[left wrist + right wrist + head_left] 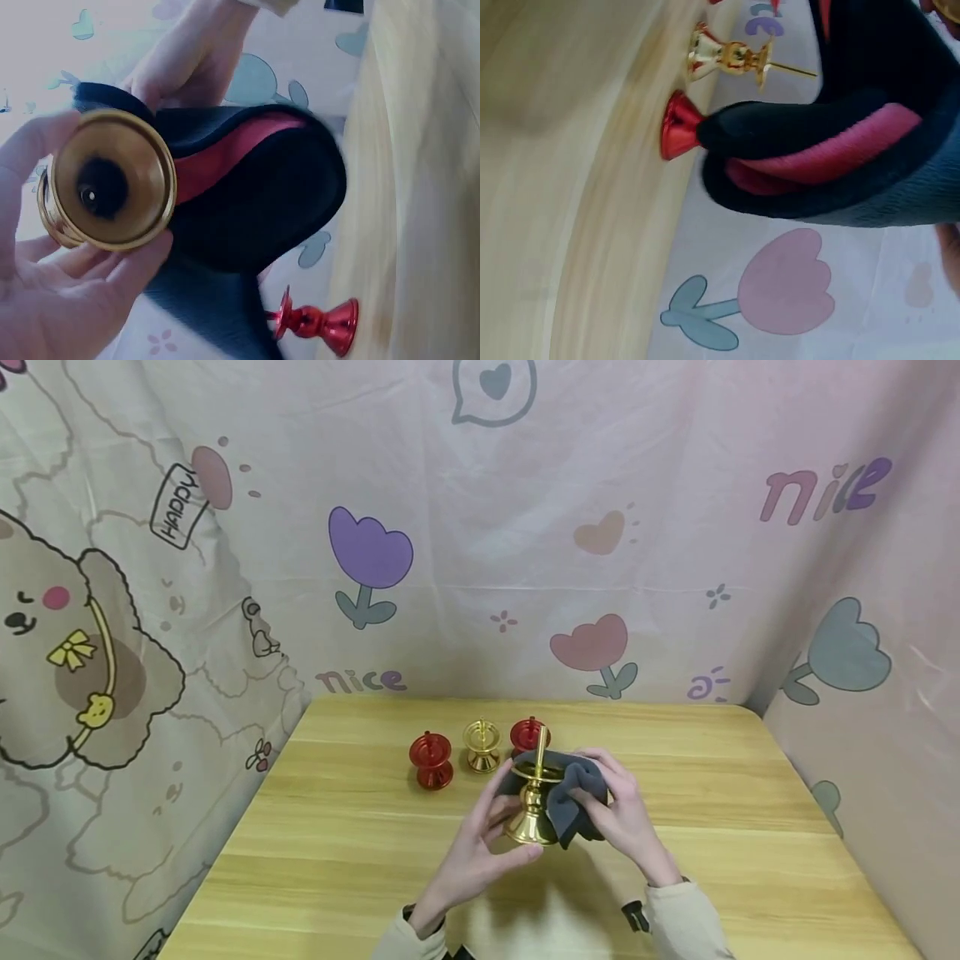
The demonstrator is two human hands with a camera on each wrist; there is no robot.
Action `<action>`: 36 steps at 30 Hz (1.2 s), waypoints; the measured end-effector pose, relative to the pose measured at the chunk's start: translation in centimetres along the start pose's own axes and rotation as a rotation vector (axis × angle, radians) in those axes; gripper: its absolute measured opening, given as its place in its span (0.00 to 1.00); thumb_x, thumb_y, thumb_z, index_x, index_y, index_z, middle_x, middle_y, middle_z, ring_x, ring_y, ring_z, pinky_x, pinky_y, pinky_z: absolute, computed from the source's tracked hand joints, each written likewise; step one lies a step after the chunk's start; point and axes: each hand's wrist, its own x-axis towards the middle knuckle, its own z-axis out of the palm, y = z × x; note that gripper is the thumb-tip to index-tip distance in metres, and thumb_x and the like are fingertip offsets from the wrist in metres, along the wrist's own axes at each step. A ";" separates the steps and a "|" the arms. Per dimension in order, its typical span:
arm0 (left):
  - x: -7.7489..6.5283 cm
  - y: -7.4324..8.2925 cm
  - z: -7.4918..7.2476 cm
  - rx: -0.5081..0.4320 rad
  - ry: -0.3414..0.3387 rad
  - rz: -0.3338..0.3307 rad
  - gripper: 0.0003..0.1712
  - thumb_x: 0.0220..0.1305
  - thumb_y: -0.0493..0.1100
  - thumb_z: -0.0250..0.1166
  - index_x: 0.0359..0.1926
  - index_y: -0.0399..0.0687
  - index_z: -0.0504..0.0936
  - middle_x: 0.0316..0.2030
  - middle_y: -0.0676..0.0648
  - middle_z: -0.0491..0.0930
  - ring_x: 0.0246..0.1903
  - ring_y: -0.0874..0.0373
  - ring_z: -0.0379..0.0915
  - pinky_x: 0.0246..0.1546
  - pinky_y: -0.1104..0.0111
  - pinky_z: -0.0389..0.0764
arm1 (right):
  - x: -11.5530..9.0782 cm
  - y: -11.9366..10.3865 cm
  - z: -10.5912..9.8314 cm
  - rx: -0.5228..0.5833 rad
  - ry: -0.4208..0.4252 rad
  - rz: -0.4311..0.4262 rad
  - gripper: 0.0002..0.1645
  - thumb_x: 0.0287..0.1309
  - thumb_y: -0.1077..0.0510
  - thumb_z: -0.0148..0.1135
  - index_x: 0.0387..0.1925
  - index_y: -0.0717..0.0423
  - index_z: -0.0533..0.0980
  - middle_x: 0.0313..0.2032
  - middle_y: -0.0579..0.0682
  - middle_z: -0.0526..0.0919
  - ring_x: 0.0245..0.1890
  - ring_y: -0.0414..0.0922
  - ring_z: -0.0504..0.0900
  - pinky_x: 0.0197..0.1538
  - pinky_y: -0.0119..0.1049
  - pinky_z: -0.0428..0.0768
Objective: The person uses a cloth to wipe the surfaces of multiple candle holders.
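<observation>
My left hand (pixel 480 856) grips a shiny gold candle holder (pixel 531 825) by its flared base, above the table. The holder has a shallow dish and an upright central stem. In my right hand (pixel 626 814) is a dark grey cloth (pixel 577 793), pinched under the thumb and pressed against the holder's right side and dish. From the left wrist view, the round hollow underside of the gold candle holder (pixel 142 161) faces the camera, with fingers of the left hand (pixel 67 307) around it. The cloth (pixel 262 195) hangs in a fold there, showing a pink inner side.
Behind the hands, a red candle holder (pixel 432 764), a smaller gold one (pixel 482 747) and another red one (pixel 529 735) stand on the wooden table (pixel 322 827). A printed curtain (pixel 465 527) hangs along the back and sides. A black clip-like piece (pixel 636 917) is by the right sleeve.
</observation>
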 end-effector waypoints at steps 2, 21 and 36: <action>0.0 0.1 0.0 0.037 0.043 -0.013 0.61 0.56 0.38 0.75 0.80 0.68 0.45 0.61 0.37 0.78 0.63 0.43 0.75 0.67 0.55 0.75 | -0.4 0.2 -0.3 -0.085 0.006 0.030 0.22 0.43 0.78 0.72 0.42 0.61 0.83 0.42 0.56 0.85 0.47 0.30 0.80 0.53 0.19 0.76; 0.2 0.9 1.0 0.131 0.114 -0.034 0.60 0.57 0.38 0.75 0.79 0.69 0.47 0.64 0.34 0.76 0.64 0.40 0.74 0.61 0.50 0.80 | -1.9 0.0 2.7 -0.036 0.202 -0.319 0.11 0.61 0.68 0.64 0.43 0.73 0.84 0.40 0.70 0.87 0.56 0.37 0.84 0.59 0.29 0.81; 0.4 0.6 0.4 -0.039 0.248 -0.128 0.60 0.58 0.35 0.74 0.79 0.67 0.45 0.59 0.34 0.79 0.59 0.39 0.77 0.55 0.57 0.84 | -2.7 0.6 -0.4 0.589 0.016 0.819 0.21 0.80 0.48 0.39 0.45 0.49 0.78 0.34 0.37 0.85 0.35 0.32 0.84 0.40 0.25 0.83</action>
